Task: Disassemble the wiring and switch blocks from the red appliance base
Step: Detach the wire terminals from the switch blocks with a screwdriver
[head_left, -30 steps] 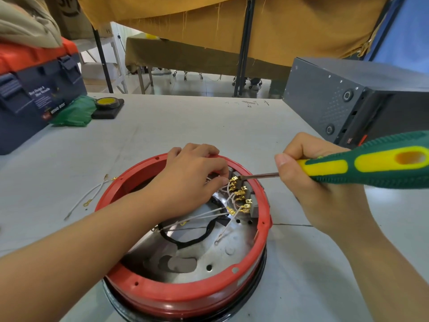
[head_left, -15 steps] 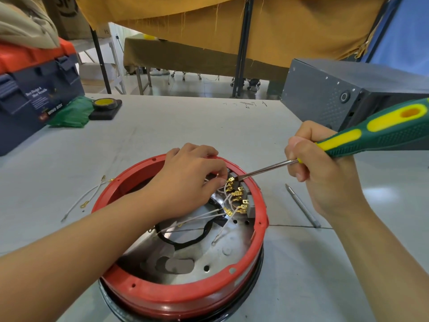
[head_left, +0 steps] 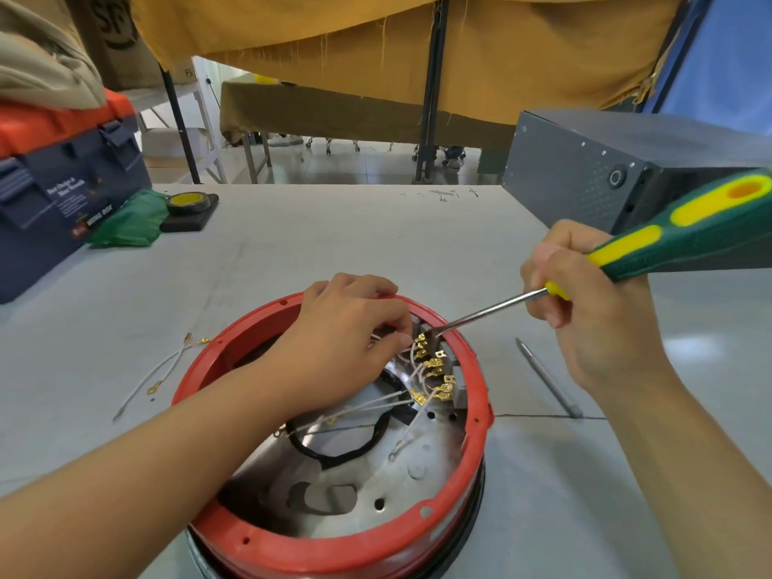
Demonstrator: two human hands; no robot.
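On the table, the red base [head_left: 317, 549] sits between two hands: the right hand [head_left: 593, 311] grips a screwdriver [head_left: 651, 244] levering at brass terminals [head_left: 432, 363], while the left hand [head_left: 346, 328] pinches a wire there. A slipping tip could jab those fingers or bend a terminal.

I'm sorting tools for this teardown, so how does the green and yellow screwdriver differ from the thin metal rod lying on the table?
The screwdriver has a thick green and yellow handle; the metal rod is bare grey metal, slim throughout. The right hand holds the screwdriver raised and slanted, its tip at the brass terminals inside the red base; the rod lies flat on the table, untouched. Both have slender metal shafts.
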